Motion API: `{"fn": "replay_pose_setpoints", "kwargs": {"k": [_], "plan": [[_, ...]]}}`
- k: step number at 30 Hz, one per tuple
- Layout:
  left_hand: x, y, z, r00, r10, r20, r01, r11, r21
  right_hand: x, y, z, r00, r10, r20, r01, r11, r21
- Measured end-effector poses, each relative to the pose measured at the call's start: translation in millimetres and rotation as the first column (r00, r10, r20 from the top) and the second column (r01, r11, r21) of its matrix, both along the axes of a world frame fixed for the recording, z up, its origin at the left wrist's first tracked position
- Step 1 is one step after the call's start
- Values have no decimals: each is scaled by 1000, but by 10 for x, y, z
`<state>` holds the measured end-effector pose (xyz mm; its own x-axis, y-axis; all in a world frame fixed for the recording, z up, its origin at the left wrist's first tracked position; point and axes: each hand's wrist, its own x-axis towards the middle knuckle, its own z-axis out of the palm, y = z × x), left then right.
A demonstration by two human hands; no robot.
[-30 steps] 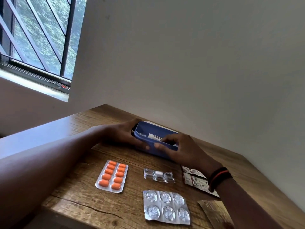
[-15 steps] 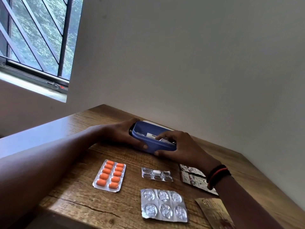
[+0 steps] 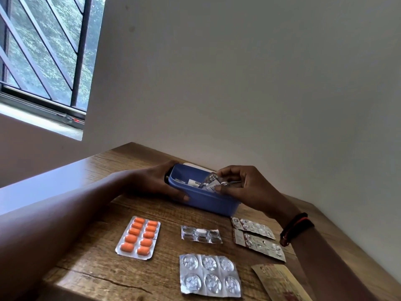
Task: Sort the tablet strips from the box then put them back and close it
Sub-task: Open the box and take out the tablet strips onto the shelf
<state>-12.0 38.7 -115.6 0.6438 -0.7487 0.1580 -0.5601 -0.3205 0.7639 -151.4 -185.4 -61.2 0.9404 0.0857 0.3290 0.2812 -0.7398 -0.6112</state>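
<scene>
Tablet strips are partly out and partly in, so I judge the sorting to be somewhere in its middle. Going from the left: my left hand (image 3: 156, 183) wraps the near left corner of the blue box (image 3: 201, 198), its grip clamped on the wall to steady it. In front of it on the desk (image 3: 91, 266) lies the orange strip (image 3: 138, 238), alone. Next comes the small clear strip (image 3: 201, 234), and nearer me the silver foil strip (image 3: 209, 275) with six round blisters. Over the open box my right hand (image 3: 245, 185) has its grip pinched together on a small foil strip (image 3: 211, 181), held at the rim, not yet laid down. Inside I can see a white-labelled item and more foil, so the box is not empty. To the right lie two printed strips (image 3: 258, 237), side by side and touching, and a gold sachet (image 3: 280, 281) at the desk's near edge. Left to do, as I judge it: empty the box, group everything, return it all, fit the lid. A pale edge shows behind the box; whether that is the lid I cannot tell.
</scene>
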Motion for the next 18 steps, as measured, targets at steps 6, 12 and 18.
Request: {"fn": "replay_pose_setpoints", "kwargs": {"k": [6, 12, 18], "plan": [[28, -4, -20, 1000, -5, 3, 5, 1000, -2, 76, -15, -81, 984, -117, 132, 103, 989, 109], [68, 13, -44, 1000, -6, 15, 6, 1000, -4, 99, -33, -128, 975, -143, 171, 140, 990, 25], [95, 3, -46, 1000, -7, 22, 7, 1000, -5, 57, -97, -10, 955, -192, 228, 119, 947, 300]]}}
